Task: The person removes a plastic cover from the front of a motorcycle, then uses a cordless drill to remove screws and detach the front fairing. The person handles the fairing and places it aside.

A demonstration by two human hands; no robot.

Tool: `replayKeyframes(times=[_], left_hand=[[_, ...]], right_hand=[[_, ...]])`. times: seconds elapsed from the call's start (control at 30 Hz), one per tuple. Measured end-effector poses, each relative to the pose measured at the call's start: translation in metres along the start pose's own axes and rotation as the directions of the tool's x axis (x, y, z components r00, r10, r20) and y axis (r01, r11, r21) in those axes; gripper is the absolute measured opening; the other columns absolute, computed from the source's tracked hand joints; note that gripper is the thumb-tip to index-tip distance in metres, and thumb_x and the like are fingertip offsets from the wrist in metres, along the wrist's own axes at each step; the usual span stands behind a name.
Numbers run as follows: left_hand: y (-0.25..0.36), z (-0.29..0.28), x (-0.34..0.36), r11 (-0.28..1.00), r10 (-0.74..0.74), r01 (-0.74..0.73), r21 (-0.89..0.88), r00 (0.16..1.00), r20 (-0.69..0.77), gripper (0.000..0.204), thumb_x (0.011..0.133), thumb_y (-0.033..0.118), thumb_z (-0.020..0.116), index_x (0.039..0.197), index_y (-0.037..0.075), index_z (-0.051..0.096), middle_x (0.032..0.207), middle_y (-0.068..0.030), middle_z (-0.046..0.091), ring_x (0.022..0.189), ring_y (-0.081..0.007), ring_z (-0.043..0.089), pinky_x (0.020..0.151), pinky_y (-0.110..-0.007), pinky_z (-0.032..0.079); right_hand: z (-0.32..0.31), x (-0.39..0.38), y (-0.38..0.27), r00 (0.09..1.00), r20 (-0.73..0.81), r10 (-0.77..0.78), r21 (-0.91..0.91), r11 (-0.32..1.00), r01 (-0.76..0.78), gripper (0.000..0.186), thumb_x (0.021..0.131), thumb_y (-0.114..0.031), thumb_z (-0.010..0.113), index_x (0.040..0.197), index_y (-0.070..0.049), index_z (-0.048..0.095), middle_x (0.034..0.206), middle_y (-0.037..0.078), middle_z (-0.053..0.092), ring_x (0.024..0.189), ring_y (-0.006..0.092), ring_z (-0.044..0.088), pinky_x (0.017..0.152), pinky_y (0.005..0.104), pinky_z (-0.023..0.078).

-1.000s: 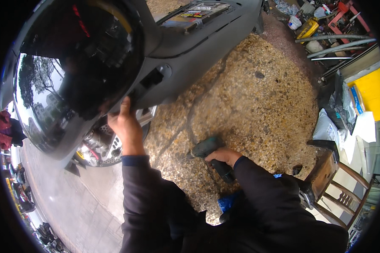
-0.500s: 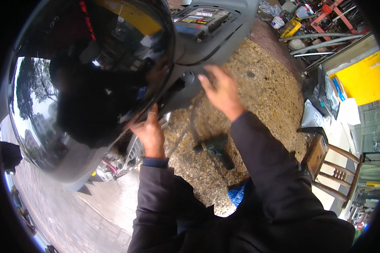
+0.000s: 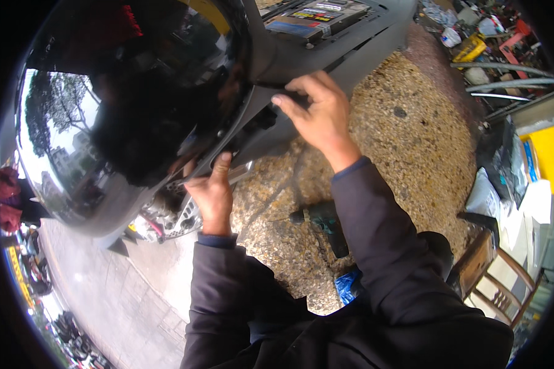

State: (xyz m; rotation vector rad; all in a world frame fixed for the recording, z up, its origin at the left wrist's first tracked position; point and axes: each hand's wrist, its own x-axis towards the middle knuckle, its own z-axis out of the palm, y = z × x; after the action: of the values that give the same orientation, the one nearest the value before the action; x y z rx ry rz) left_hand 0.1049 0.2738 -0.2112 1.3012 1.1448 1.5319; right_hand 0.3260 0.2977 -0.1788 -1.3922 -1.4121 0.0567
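Observation:
A glossy black, rounded body panel [image 3: 160, 117] of what looks like a scooter fills the upper left. Along its lower edge runs a dark grey plastic trim panel [image 3: 252, 138]. My left hand [image 3: 211, 194] grips that edge from below, thumb up on the trim and fingers partly hidden behind it. Higher up, my right hand [image 3: 320, 117] rests at the grey plastic beside a dark recess, thumb and forefinger bent toward each other. Whatever lies between those fingertips is too small or hidden to tell. A battery [image 3: 320, 21] sits in the grey floorboard [image 3: 366, 40] beyond.
On the pebbled ground [image 3: 388, 123] lies a dark green cordless drill [image 3: 327, 227] near a blue plastic bag [image 3: 346, 287]. A wooden chair [image 3: 495, 273] stands at the right. Scrap and metal bars [image 3: 505, 77] pile up at the far right. Pavement [image 3: 98, 280] stretches out at the left.
My right hand has come in slightly and its thumb and forefinger have drawn closer at the grey plastic. My left hand keeps its hold. The view has shifted a little.

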Motion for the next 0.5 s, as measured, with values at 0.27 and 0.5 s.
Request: replayKeyframes(times=[0.27,0.5], left_hand=[[0.004,0.004,-0.007,0.998,-0.071,0.07,-0.004,0.996,-0.05,0.034,0.087,-0.003,0.069,0.118,-0.002,0.058,0.11,-0.0097,0.066,0.096,-0.0165,0.064,0.087,-0.028,0.054],[0.013,0.009,-0.003,0.992,-0.125,0.126,0.014,0.99,-0.072,0.034,0.086,0.0,0.071,0.118,-0.004,0.059,0.108,-0.0098,0.067,0.094,-0.0163,0.064,0.086,-0.028,0.052]], right_hand=[[-0.005,0.002,0.005,1.0,-0.007,0.0,0.115,0.993,0.001,0.023,0.071,-0.024,0.084,0.08,-0.01,0.069,0.081,0.005,0.063,0.08,0.0283,0.061,0.069,0.0399,0.05],[-0.004,0.003,0.006,1.0,-0.022,-0.001,0.137,0.991,0.004,0.023,0.069,-0.022,0.085,0.08,-0.011,0.069,0.08,0.004,0.063,0.078,0.0281,0.061,0.068,0.04,0.05]])
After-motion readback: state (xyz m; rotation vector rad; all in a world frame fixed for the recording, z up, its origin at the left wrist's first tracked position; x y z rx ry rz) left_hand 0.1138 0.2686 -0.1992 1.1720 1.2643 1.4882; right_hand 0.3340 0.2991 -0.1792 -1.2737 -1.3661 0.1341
